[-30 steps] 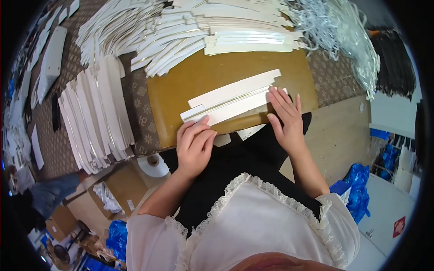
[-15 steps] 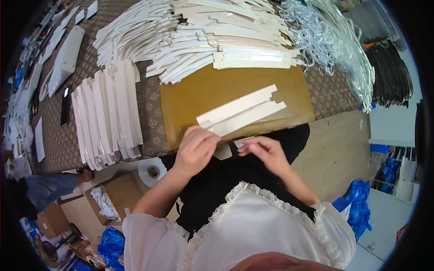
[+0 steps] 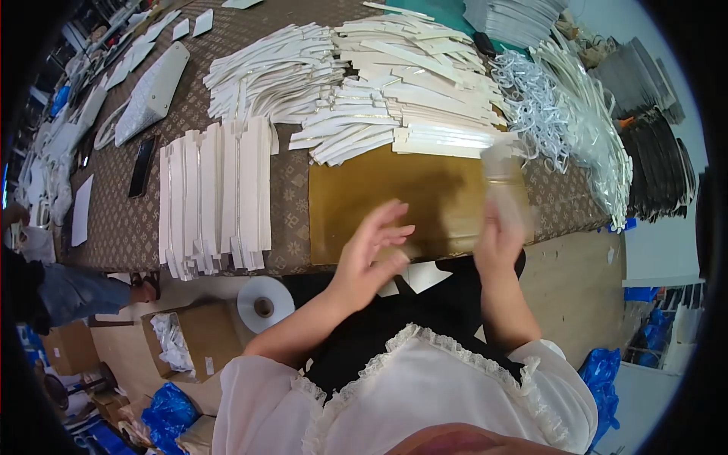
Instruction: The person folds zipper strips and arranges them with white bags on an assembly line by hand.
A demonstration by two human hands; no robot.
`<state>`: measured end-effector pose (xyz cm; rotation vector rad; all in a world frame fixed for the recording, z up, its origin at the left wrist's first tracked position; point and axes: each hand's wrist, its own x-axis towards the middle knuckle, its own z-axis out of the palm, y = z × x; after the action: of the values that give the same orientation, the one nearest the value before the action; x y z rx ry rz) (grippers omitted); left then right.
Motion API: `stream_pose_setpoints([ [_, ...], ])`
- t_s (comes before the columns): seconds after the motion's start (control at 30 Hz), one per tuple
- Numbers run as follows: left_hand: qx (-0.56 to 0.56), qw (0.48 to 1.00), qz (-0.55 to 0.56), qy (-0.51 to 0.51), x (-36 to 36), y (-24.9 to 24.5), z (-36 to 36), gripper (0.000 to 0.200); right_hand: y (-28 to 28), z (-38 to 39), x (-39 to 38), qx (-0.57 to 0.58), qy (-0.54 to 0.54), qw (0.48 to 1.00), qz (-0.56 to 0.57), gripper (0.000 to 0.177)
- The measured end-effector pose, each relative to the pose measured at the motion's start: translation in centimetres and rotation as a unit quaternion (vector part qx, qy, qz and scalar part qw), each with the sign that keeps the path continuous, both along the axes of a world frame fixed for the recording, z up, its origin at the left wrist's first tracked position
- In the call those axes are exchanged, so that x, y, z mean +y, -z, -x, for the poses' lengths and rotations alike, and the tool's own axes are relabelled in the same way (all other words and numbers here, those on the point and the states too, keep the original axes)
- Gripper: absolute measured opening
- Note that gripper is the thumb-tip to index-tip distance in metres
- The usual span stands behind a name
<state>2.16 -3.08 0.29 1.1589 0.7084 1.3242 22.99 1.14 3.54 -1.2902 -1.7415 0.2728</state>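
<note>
Above the brown board (image 3: 364, 220), my left hand (image 3: 371, 254) has its fingers spread and holds nothing. Over the board's right side, my right hand (image 3: 502, 235) is closed around a whitish piece (image 3: 497, 163). Motion blurs that piece, which stands up from the fingers and shows a thin yellowish line across it; its kind cannot be made out. Left of the board lies a stack of cream zipper strips (image 3: 216, 197) with metal teeth. Behind the board spreads a heap of pale strips (image 3: 432, 83), its nearest ones overlapping the board's back edge.
White cords (image 3: 531, 98) and a plastic-wrapped bundle (image 3: 588, 129) lie at the right, near dark stacked pieces (image 3: 656, 167). A phone (image 3: 142, 167) and a white bag-shaped piece (image 3: 155, 95) are at the left. A white roll (image 3: 265, 303) and a cardboard box (image 3: 205, 334) stand below.
The zipper strip that lay on the board is no longer there. My right hand has moved up and right and now grips the blurred piece; my left hand has opened. The view has shifted.
</note>
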Motion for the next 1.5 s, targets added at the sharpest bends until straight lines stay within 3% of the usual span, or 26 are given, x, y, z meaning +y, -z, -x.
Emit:
stream_pose_setpoints([
  [0.03,-0.002,1.0,-0.006,0.002,0.6,0.3,0.3,0.055,0.3,0.3,0.6,-0.002,0.002,1.0,-0.006,0.025],
  [0.1,-0.144,0.974,0.174,0.027,1.9,1.4,1.7,0.064,2.0,1.2,1.6,-0.25,-0.051,0.964,-0.082,0.024],
  [0.13,-0.211,0.941,0.262,0.04,2.3,1.7,2.3,0.069,2.7,1.3,1.5,-0.251,-0.048,0.963,-0.086,0.024],
  [0.17,-0.211,0.942,0.257,0.043,2.5,1.6,2.8,0.069,3.6,1.4,1.1,-0.219,-0.081,0.971,-0.053,0.024],
  [0.27,-0.009,0.97,0.241,-0.016,2.4,1.5,4.0,0.064,5.1,1.1,1.4,-0.153,-0.15,0.977,0.013,0.027],
  [0.37,0.067,0.976,0.209,-0.018,2.4,2.7,4.3,0.061,5.0,-0.7,5.9,-0.147,-0.083,0.986,-0.013,0.028],
  [0.43,0.106,0.977,0.185,-0.019,2.5,2.4,4.3,0.06,5.0,-0.5,9.4,-0.12,-0.074,0.99,0.03,0.027],
  [0.53,0.378,0.913,0.011,-0.151,2.0,0.7,3.6,0.051,4.8,0.7,12.2,-0.174,-0.073,0.982,-0.009,0.024],
  [0.73,0.356,0.922,0.008,-0.15,2.6,-0.2,4.0,0.048,4.5,1.6,13.7,-0.243,-0.073,0.967,-0.008,0.019],
  [0.83,0.343,0.93,0.008,-0.13,5.1,-0.7,3.3,0.05,3.8,1.6,14.0,-0.073,-0.132,0.979,0.138,0.013],
  [0.93,0.333,0.917,-0.079,-0.203,8.8,-0.1,1.6,0.039,2.1,2.4,12.5,-0.034,-0.165,0.977,0.13,0.01],
  [1.07,0.281,0.953,0.008,-0.111,12.4,1.3,0.1,0.027,-0.2,2.6,11.3,-0.012,-0.178,0.971,0.16,0.011],
  [1.13,0.178,0.98,0.047,-0.076,13.1,1.9,-0.2,0.022,-0.5,2.3,11.2,-0.01,-0.178,0.968,0.175,0.012],
  [1.23,0.116,0.988,0.072,-0.066,13.1,2.3,0.0,0.018,-0.1,2.4,11.3,-0.155,-0.208,0.966,0.007,0.012],
  [1.4,0.115,0.984,0.087,-0.102,12.4,2.6,0.8,0.011,-0.7,4.4,11.4,-0.193,-0.223,0.948,-0.116,0.013],
  [1.5,0.147,0.978,0.068,-0.131,12.3,2.6,1.1,0.01,-1.4,5.4,11.8,-0.264,-0.252,0.908,-0.205,0.01],
])
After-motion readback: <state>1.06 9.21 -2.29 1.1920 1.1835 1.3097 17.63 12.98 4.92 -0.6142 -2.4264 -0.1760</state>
